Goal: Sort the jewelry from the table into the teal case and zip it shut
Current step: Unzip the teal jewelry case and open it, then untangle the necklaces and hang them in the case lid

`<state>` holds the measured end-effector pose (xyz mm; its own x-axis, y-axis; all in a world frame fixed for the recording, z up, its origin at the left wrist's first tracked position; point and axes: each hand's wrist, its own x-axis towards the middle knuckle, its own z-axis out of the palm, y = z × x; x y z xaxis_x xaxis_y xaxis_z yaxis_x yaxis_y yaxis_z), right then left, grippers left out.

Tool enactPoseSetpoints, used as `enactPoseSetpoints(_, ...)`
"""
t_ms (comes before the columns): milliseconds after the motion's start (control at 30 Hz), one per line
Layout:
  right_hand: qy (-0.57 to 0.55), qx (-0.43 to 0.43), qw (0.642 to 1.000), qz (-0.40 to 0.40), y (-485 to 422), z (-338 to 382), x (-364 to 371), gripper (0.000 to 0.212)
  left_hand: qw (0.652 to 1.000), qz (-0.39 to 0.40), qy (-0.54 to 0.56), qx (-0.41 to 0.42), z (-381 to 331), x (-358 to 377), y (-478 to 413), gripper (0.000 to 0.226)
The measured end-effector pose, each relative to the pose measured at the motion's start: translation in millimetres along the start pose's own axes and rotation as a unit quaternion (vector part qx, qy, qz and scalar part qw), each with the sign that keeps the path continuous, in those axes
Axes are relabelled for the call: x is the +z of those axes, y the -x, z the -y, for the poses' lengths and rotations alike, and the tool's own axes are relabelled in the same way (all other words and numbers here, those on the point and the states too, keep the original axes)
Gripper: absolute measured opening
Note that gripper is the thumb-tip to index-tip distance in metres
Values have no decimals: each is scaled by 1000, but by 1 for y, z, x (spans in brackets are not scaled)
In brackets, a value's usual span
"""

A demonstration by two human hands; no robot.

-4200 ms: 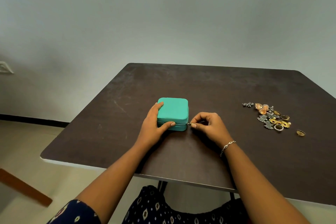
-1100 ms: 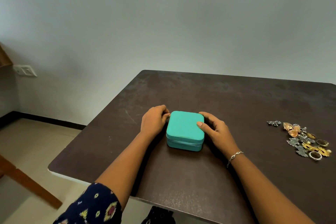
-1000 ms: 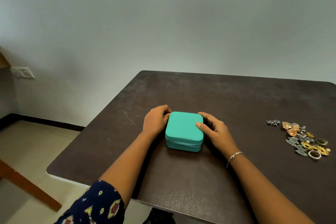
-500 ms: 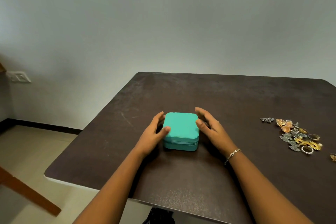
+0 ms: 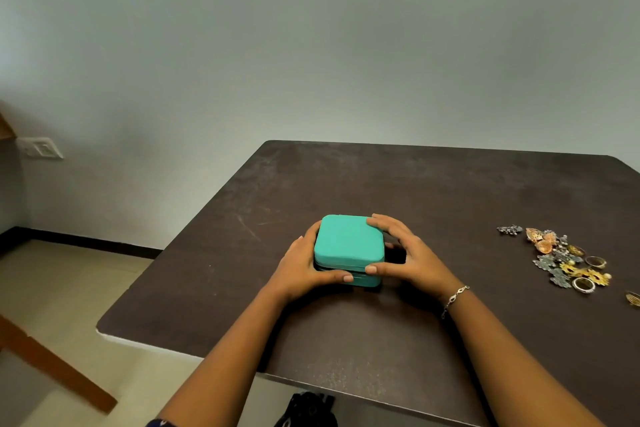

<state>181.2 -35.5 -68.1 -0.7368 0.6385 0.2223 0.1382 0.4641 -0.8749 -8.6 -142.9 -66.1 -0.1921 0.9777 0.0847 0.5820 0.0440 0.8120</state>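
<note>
A small teal case (image 5: 348, 241) stands on the dark brown table (image 5: 381, 184), near its left front part. Its lid is raised a little, with a dark gap showing along the front between lid and base. My left hand (image 5: 300, 270) grips the case from the left, thumb laid along the front of the base. My right hand (image 5: 412, 258) holds the lid from the right, thumb at its front edge and fingers over its far right corner. A heap of jewelry (image 5: 568, 262), silver and gold pieces with several rings, lies at the table's right side.
One gold ring (image 5: 633, 298) lies apart at the right frame edge. A wooden bar (image 5: 55, 367) slants over the floor at lower left. The table's front edge runs just below my forearms. A wall switch (image 5: 40, 148) is at far left.
Both hands have closed onto the case from its sides. The lid now stands slightly lifted off the base, where it sat flat half a second ago.
</note>
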Motion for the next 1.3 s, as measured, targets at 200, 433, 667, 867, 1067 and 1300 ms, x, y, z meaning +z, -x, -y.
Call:
enactPoseSetpoints(200,-33,26,997,-62,-10,8,-2,62,1000,-16,11,5,5,3,-2,92)
enactPoseSetpoints(433,26,70,990,-118,-36,22,-7,58,999,10,-26,-19,1,0,-2,114)
enactPoseSetpoints(667,142,130,966,-170,-59,25,-10,54,998,24,-39,-33,-2,-2,-1,116)
enactPoseSetpoints(867,145,183,962,-140,-69,13,-12,65,998,25,-49,-40,-3,-1,-2,115)
enactPoseSetpoints(1067,115,191,967,-119,-62,7,-13,62,998,27,-50,-37,-3,-2,-2,116)
enactPoseSetpoints(1300,143,79,958,-235,-41,26,-9,24,1000,9,-8,-4,-5,-2,0,104)
